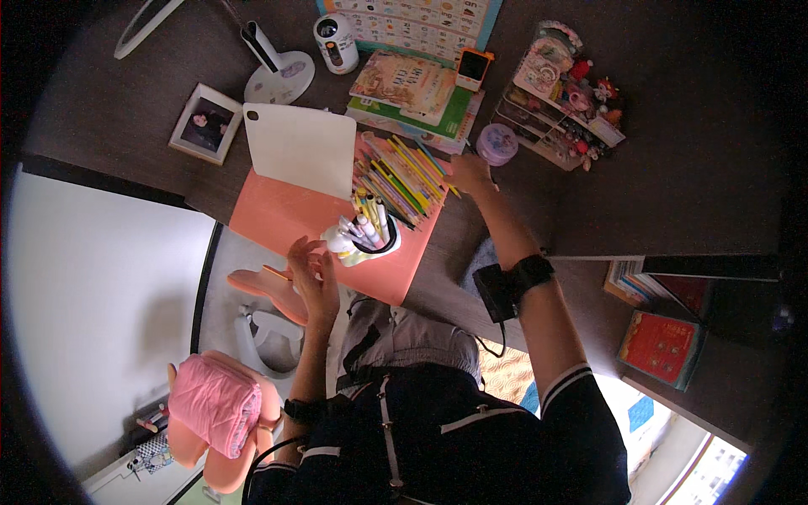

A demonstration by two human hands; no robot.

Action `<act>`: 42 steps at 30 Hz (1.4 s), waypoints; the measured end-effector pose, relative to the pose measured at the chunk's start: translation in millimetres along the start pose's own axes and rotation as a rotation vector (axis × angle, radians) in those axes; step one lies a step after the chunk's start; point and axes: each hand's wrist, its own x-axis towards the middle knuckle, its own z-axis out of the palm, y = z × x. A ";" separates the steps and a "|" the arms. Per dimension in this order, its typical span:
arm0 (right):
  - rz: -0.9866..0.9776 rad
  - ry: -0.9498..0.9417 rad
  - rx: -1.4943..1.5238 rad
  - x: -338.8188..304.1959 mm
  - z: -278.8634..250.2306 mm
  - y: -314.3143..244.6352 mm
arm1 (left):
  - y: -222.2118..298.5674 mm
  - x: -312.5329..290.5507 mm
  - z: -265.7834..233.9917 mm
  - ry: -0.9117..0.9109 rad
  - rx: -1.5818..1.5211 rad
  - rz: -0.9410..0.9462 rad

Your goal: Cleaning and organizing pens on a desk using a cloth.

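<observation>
Pen holder (360, 253) near mat (286, 209) edge;
left hand (315, 278) unclenched at holder's eight o'clock; right hand (471, 176) three o'clock from pencils (402, 178), grip unclear

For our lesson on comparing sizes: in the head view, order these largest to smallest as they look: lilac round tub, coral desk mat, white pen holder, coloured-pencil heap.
1. Coral desk mat, partly covered
2. Coloured-pencil heap
3. White pen holder
4. Lilac round tub
</observation>
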 end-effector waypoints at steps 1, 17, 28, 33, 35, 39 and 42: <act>0.007 -0.033 -0.044 2.3 -0.7 -2.6 | 1.4 -0.8 -0.5 -0.032 -0.033 -0.021; -0.106 -0.086 0.206 -14.6 -3.4 -3.0 | 4.9 2.7 4.3 -0.034 -0.162 -0.008; 0.086 0.045 1.339 -130.9 4.2 15.2 | 45.1 2.2 -2.1 -0.351 -0.610 -0.246; 0.035 -0.121 1.692 -208.3 -20.2 -37.7 | 64.3 -4.2 22.9 -0.658 -0.618 -0.598; -0.052 -0.180 1.542 -223.6 -29.6 -50.2 | 71.1 -5.2 34.0 -0.702 -0.633 -0.655; -0.247 -0.312 1.515 -239.0 -41.0 -65.5 | 81.8 -4.0 48.3 -0.667 -0.659 -0.562; -0.209 -0.298 1.604 -241.8 -38.3 -67.9 | 73.6 -2.6 52.8 -0.637 -0.722 -0.553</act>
